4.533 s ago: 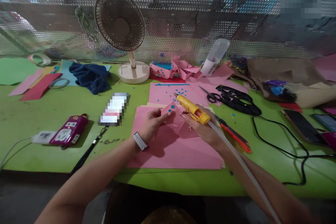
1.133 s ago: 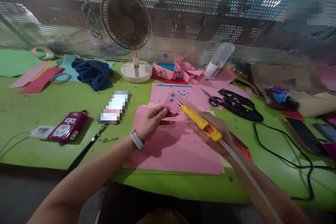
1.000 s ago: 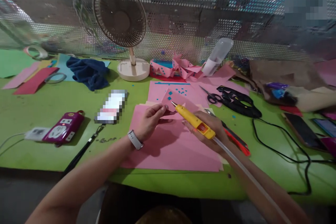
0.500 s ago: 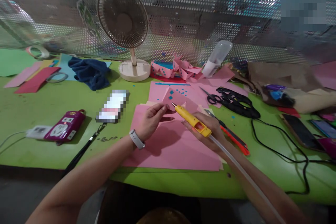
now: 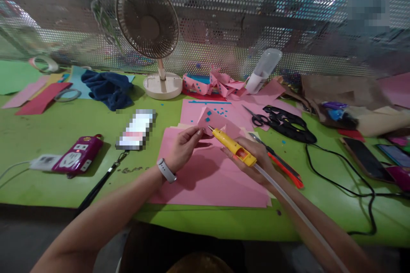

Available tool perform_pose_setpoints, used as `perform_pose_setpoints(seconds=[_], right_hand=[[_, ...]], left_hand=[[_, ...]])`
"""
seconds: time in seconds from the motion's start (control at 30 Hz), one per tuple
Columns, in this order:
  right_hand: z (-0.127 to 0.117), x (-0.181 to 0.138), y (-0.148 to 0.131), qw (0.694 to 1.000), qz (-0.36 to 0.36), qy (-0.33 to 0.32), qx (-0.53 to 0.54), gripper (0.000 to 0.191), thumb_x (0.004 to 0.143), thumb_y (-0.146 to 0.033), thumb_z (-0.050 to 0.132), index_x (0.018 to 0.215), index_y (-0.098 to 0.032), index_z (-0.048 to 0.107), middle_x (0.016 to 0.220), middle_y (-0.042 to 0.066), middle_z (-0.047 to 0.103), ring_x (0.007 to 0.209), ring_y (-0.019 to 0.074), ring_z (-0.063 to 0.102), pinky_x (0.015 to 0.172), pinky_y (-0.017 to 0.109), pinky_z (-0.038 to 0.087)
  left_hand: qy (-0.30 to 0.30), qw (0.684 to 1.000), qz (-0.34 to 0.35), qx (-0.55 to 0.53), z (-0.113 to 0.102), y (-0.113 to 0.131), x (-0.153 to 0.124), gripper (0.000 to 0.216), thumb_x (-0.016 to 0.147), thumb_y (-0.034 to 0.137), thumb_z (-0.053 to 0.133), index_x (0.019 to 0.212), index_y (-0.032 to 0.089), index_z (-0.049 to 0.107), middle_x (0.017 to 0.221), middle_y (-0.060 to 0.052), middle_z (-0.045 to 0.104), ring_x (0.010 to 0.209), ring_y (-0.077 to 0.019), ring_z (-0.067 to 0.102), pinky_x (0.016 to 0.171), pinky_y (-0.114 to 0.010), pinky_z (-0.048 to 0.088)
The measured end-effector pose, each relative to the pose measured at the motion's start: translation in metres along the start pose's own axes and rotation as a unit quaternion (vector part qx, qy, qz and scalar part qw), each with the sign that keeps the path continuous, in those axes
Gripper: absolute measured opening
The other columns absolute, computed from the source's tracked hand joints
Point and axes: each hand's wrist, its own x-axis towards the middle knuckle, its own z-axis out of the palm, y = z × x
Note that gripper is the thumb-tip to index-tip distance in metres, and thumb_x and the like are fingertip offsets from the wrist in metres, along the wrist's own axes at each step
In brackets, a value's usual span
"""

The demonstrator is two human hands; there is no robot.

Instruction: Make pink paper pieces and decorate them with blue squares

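Note:
My left hand [image 5: 185, 145], with a grey watch band on its wrist, pinches the lower left edge of a folded pink paper piece [image 5: 221, 121] that bears small blue squares. My right hand [image 5: 253, 153] is wrapped round a yellow glue gun [image 5: 230, 145], pen-shaped, with a long clear glue stick [image 5: 294, 204] running out of its back. The metal tip points at the paper, close to my left fingertips; whether it touches I cannot tell. Under both hands lies a stack of pink sheets [image 5: 198, 187].
Scissors [image 5: 259, 117] and an orange cutter knife [image 5: 285, 166] lie right of my hands. Behind are a fan [image 5: 149, 30], dotted pink paper pieces [image 5: 198, 85] and a clear bottle [image 5: 264, 68]. A phone [image 5: 136, 130] and purple power socket [image 5: 78, 155] lie left; a black cable [image 5: 336, 192] right.
Both hands keep their hold, the glue gun tip staying close to the folded paper. The whole view has shifted very slightly.

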Motion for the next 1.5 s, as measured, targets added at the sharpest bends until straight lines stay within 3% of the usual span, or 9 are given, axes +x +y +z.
perform_pose_setpoints(seconds=[0.37,0.57,1.5], right_hand=[[0.0008,0.0019,-0.0027,1.0,0.004,0.012,-0.005,0.031,0.088,-0.035,0.064,0.068,-0.022,0.045,0.059,-0.004,0.045,0.051,0.0107,0.044,0.053,0.024,0.035],[-0.0001,0.0019,-0.0041,1.0,0.022,0.004,-0.004,0.028,0.089,-0.037,0.063,0.071,-0.022,0.047,0.06,-0.004,0.047,0.052,0.0114,0.043,0.053,0.025,0.035],[0.0012,-0.0013,-0.0012,0.999,0.047,-0.001,-0.017,0.033,0.089,-0.04,0.062,0.067,-0.023,0.043,0.057,-0.005,0.047,0.05,0.0112,0.044,0.051,0.025,0.035]], left_hand=[[-0.004,1.0,0.011,0.008,0.0014,0.0012,0.0,0.029,0.084,0.045,0.071,0.093,0.017,0.072,0.093,-0.006,0.071,0.094,-0.0214,0.071,0.08,-0.033,0.061],[0.003,0.999,0.01,0.033,0.0008,0.0007,-0.0007,0.033,0.084,0.047,0.07,0.096,0.016,0.071,0.095,-0.008,0.072,0.096,-0.024,0.071,0.083,-0.038,0.06],[-0.005,0.997,0.033,0.071,-0.0008,-0.0016,0.0005,0.035,0.086,0.048,0.067,0.096,0.016,0.071,0.098,-0.009,0.073,0.094,-0.0223,0.071,0.08,-0.034,0.061]])
